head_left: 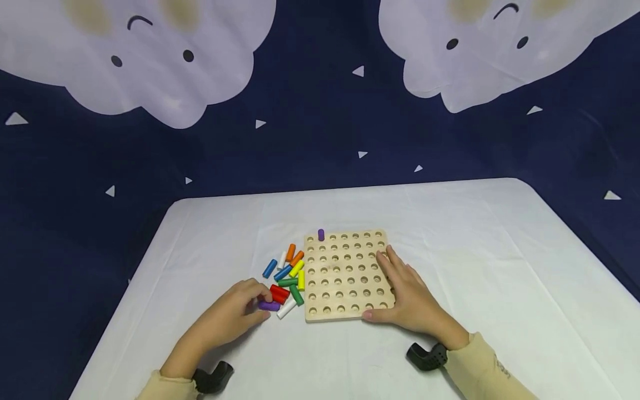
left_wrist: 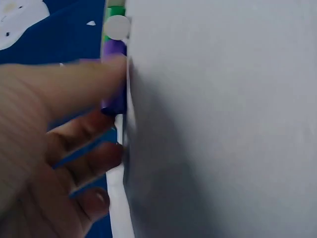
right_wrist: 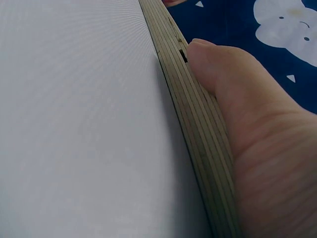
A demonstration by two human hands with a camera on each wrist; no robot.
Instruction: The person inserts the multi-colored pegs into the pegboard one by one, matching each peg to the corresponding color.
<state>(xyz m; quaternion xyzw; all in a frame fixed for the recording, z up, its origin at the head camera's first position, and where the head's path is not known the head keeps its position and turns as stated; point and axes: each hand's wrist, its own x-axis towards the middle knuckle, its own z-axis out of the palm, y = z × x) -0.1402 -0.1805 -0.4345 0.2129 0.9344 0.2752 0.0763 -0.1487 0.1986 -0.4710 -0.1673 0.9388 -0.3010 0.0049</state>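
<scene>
The board (head_left: 345,318) lies flat on the white surface (head_left: 480,266), its top set with rows of round holes. A standing purple peg (head_left: 321,235) is in the far row, second hole from the left. The right hand (head_left: 412,297) rests at the board's right side, fingers extended and spread over the top, thumb against the near edge. The left hand (head_left: 232,311) is at the near left end of the loose pegs, thumb and forefinger on either side of a lying purple peg (head_left: 269,306); I cannot tell whether they pinch it. The two hands are well apart, with the board and pegs between.

The other pegs lie in a cluster along the board's left side: red pegs (head_left: 280,294) just beside the lying purple one, a near white peg (head_left: 286,309), green pegs (head_left: 296,295), yellow pegs (head_left: 301,280), blue pegs (head_left: 270,268), orange pegs (head_left: 290,253) and a far white peg (head_left: 281,261).

Each wrist carries a black device (head_left: 426,356) below a beige sleeve (head_left: 482,366). Behind is a dark blue backdrop (head_left: 310,155) with white clouds (head_left: 170,83) and small triangles (head_left: 260,124).
</scene>
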